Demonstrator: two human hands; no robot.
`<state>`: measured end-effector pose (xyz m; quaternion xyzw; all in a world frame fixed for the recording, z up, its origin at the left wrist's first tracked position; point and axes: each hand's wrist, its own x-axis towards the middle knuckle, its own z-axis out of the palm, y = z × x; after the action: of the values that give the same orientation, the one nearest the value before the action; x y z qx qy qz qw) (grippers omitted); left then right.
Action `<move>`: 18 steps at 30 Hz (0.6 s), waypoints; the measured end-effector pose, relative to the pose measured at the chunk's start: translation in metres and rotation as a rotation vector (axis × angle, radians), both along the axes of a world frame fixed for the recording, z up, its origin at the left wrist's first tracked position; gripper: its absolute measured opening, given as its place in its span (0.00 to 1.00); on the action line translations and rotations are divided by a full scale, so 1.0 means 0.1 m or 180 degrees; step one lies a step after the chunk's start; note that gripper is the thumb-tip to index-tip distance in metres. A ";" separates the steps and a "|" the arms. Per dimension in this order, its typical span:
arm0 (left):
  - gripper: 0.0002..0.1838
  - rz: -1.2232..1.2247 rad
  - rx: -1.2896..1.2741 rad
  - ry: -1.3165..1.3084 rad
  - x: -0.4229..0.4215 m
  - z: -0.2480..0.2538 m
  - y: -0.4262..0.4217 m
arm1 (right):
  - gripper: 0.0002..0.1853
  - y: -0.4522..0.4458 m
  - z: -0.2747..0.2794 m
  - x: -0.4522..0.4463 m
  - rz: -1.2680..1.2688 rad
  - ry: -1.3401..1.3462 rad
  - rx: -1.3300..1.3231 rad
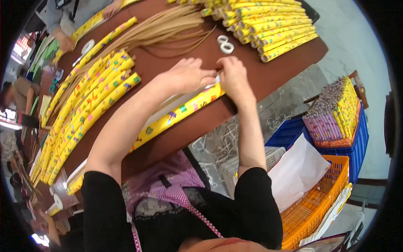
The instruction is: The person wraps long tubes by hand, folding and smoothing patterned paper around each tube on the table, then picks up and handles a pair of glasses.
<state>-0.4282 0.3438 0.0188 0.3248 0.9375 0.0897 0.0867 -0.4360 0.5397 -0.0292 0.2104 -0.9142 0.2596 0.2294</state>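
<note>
A long yellow patterned roll lies along the front edge of the brown table, with a white strip of its sheet showing along the far side. My left hand rests over that white strip, fingers stretched to the right and fairly flat. At the roll's right end is my right hand, its fingers bent and pressed together at the paper's edge; what they pinch is too small to make out. Just beyond my right hand, two white tape rolls lie on the table.
Yellow tubes are stacked at the back right, and long yellow rolls lie at left. Brown paper strips spread behind. Another person's hand is at the far left. An orange crate and blue crates stand at right.
</note>
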 end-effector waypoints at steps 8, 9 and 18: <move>0.24 0.0128 -0.0062 -0.0186 0.01 0.07 0.08 | 0.11 -0.03 0.03 0.09 0.0049 -0.0096 -0.0089; 0.24 0.0144 -0.0057 -0.0176 0.01 0.07 0.09 | 0.11 -0.04 0.01 0.08 0.0002 -0.0031 -0.0119; 0.26 0.0349 0.0232 -0.0333 -0.03 0.07 0.09 | 0.11 -0.03 0.01 0.06 -0.0076 -0.0087 -0.0016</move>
<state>-0.4311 0.3530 0.0253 0.2707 0.9442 0.1452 0.1187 -0.4301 0.5363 -0.0286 0.1954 -0.9190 0.2620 0.2204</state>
